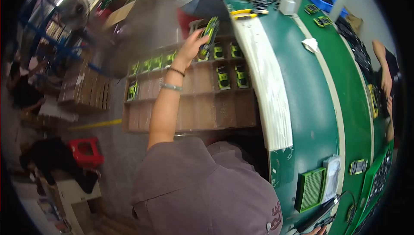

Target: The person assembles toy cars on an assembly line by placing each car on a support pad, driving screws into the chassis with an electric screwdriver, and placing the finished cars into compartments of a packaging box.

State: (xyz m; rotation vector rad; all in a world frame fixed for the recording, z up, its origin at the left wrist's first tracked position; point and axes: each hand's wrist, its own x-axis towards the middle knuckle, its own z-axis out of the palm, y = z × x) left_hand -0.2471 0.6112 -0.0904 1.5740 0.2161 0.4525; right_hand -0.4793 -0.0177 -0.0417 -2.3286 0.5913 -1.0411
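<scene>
My left arm reaches out over a brown divided box [189, 112]. My left hand [192, 49] is closed on a yellow-green and black toy car [211, 30], held tilted above the box's far row. More toy cars stand in the compartments, among them one [223, 77] and another [241, 76] at the right, and one [132, 90] at the left. Only a sliver of my right hand [318, 231] shows at the lower edge, beside a dark object on the bench; its fingers are mostly cut off.
The green workbench [302, 105] runs along my right, with a white strip [269, 93] on its near edge. On it are yellow-handled pliers [245, 14], a white bottle [287, 3] and a green grid tray [311, 189]. Co-workers sit ahead and across. A red stool [86, 152] stands left.
</scene>
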